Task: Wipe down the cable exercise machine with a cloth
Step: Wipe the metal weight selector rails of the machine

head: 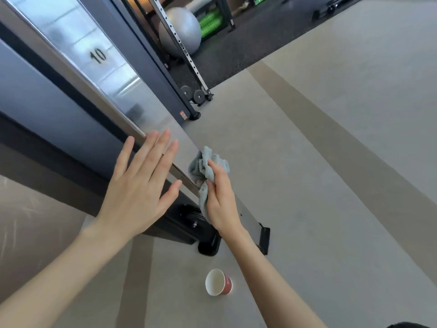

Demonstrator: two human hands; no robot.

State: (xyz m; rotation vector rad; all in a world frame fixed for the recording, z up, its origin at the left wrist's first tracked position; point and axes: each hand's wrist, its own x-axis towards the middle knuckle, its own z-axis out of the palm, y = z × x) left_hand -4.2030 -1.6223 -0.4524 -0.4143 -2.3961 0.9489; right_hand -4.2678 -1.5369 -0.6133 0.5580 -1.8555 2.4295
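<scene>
Right hand (221, 204) on the cloth (208, 166), and it was a firm grip: thumb and curled fingers pinched a bunched, pale blue-grey rag. The wad sat pushed up against the edge of the cable machine (132, 95), low on its polished steel panel, with a tail of fabric hanging down past the heel of that hand. Just beside the grip, on its inner side, the left hand (139, 185) was wide open with fingers straight and spread and nothing held. Its palm faced the same steel edge and its fingertips reached over the rim, though whether they actually touched the metal could not be told. Beyond those fingertips, well up the panel, a black number 10 (98, 56) showed on the shiny face. Directly below the gripping hand sat the machine's black foot (208, 247) on the pale floor (331, 162). Nearer the person than the grip, between the two forearms, lay a paper cup (218, 282), red outside, white inside, with its open mouth toward the camera. Far past the cloth, a perforated rail (175, 36) ran down to a pair of black pulley wheels (194, 93). Behind it sat a grey exercise ball (182, 31) and green foam rollers (209, 22), on a dark mat (248, 50).
</scene>
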